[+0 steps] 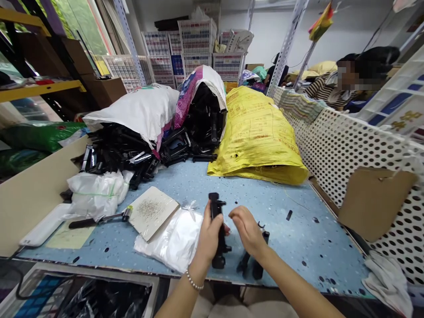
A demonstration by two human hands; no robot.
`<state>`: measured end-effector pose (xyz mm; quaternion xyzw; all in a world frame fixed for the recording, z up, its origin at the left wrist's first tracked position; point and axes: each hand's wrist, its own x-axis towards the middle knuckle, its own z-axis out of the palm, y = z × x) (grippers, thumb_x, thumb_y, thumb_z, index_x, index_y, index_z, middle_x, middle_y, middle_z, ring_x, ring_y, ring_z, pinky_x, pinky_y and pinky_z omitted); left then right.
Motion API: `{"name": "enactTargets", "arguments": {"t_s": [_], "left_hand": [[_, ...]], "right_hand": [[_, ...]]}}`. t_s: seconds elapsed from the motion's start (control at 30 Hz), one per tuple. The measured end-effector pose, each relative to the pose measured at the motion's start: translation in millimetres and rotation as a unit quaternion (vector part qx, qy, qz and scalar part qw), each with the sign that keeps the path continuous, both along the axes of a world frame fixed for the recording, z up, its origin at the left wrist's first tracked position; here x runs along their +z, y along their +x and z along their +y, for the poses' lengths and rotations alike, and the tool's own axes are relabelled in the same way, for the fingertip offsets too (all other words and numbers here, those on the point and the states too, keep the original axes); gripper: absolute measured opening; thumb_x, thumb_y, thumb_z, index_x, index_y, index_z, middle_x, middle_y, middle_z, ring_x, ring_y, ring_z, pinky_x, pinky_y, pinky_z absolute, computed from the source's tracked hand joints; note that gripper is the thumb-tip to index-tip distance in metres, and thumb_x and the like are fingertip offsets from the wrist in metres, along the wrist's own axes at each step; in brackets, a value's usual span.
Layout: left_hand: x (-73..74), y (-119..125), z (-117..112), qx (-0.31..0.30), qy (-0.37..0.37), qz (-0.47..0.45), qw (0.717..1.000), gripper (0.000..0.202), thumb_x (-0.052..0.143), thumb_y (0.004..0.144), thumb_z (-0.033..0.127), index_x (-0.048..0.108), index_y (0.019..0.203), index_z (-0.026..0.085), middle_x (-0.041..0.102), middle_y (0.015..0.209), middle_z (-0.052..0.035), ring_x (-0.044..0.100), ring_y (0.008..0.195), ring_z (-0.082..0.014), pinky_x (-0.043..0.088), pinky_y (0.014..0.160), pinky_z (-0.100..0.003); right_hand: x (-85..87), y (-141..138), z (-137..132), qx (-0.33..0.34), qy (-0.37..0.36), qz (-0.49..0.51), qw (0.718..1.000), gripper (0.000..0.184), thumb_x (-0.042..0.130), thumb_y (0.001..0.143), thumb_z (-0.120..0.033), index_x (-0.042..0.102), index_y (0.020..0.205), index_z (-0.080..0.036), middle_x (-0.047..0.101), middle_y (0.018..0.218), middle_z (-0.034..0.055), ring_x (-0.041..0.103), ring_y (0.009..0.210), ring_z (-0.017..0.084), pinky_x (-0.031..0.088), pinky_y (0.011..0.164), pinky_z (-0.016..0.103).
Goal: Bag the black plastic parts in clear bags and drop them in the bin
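Grip: left hand (208, 238) closed round a black plastic part (216, 206), held upright above the desk's (298, 229) near edge. Right hand (247, 232) loose and empty, fingertips just beside the part's upper end. Judged: fitting or checking, which needs a steady left hold. More black pieces (258, 268) lie under the right wrist. Far edge: heap of black parts (119, 152).

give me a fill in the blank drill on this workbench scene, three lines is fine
1. The left hand grips a long black plastic part that stands ____ above the table.
2. The big woven sack lying at the back of the blue speckled table is ____ in colour.
3. The small hammer with a black handle lies on the table to the ____ of the left hand.

Missing words: upright; yellow; left
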<state>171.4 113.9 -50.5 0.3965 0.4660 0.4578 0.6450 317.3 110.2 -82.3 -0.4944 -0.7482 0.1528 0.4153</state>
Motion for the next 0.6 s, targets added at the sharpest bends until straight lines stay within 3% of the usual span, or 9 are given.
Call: {"name": "enactTargets", "arguments": {"t_s": [0.13, 0.23, 0.33, 0.4, 0.5, 0.6], "left_hand": [[1.0, -10, 18, 0.049, 0.034, 0.037, 0.998, 0.037, 0.053, 0.08, 0.042, 0.058, 0.108, 0.018, 0.061, 0.076, -0.0011, 0.059, 0.071, -0.016, 0.048, 0.067, -0.025], [-8.5, -11, 31, 0.079, 0.055, 0.06, 0.994, 0.027, 0.054, 0.078, 0.038, 0.063, 0.094, 0.018, 0.064, 0.085, -0.0025, 0.058, 0.078, -0.0169, 0.047, 0.075, -0.027], [-32.3, -6, 34, 0.063, 0.036, 0.08, 0.994, 0.027, 0.056, 0.076, 0.036, 0.064, 0.093, 0.016, 0.066, 0.088, -0.0058, 0.061, 0.084, -0.0216, 0.048, 0.08, -0.033], [-52.0, 1, 26, 0.036, 0.05, 0.103, 0.993, 0.03, 0.056, 0.076, 0.032, 0.065, 0.1, 0.016, 0.067, 0.1, -0.0091, 0.061, 0.097, -0.0251, 0.044, 0.091, -0.038], [-75.8, 14, 6, 0.01, 0.092, 0.144, 0.985, 0.044, 0.054, 0.076, 0.025, 0.06, 0.119, 0.018, 0.06, 0.125, -0.0116, 0.05, 0.119, -0.0264, 0.031, 0.107, -0.04], [-86.5, 23, -8, -0.014, 0.113, 0.192, 0.975, 0.048, 0.052, 0.076, 0.023, 0.059, 0.123, 0.018, 0.055, 0.132, -0.0138, 0.045, 0.125, -0.0274, 0.026, 0.111, -0.042]], "right_hand": [[-16.8, -14, -33, 0.019, 0.107, -0.09, 0.99, 0.027, 0.035, 0.096, -0.042, 0.054, 0.094, -0.023, 0.059, 0.091, 0.0062, 0.05, 0.087, 0.022, 0.038, 0.083, 0.042], [-21.3, -13, -29, 0.02, 0.088, -0.133, 0.987, 0.02, 0.04, 0.095, -0.034, 0.055, 0.089, -0.023, 0.059, 0.088, 0.0053, 0.049, 0.085, 0.022, 0.037, 0.084, 0.042], [-14.1, 13, 13, -0.017, -0.038, -0.167, 0.985, 0.019, 0.044, 0.094, -0.032, 0.058, 0.085, -0.023, 0.061, 0.089, 0.0044, 0.051, 0.089, 0.021, 0.037, 0.087, 0.039], [-7.3, 44, 54, -0.115, -0.119, -0.159, 0.973, 0.024, 0.04, 0.095, -0.028, 0.06, 0.085, -0.021, 0.062, 0.092, 0.0064, 0.053, 0.092, 0.021, 0.039, 0.087, 0.038], [0.7, 91, 116, -0.22, -0.16, -0.14, 0.952, 0.026, 0.039, 0.094, -0.022, 0.063, 0.09, -0.012, 0.061, 0.1, 0.0155, 0.054, 0.099, 0.025, 0.041, 0.089, 0.042], [7.7, 119, 170, -0.301, -0.192, -0.103, 0.928, 0.026, 0.051, 0.092, -0.028, 0.058, 0.11, -0.011, 0.057, 0.116, 0.015, 0.056, 0.105, 0.025, 0.045, 0.09, 0.044]]}}
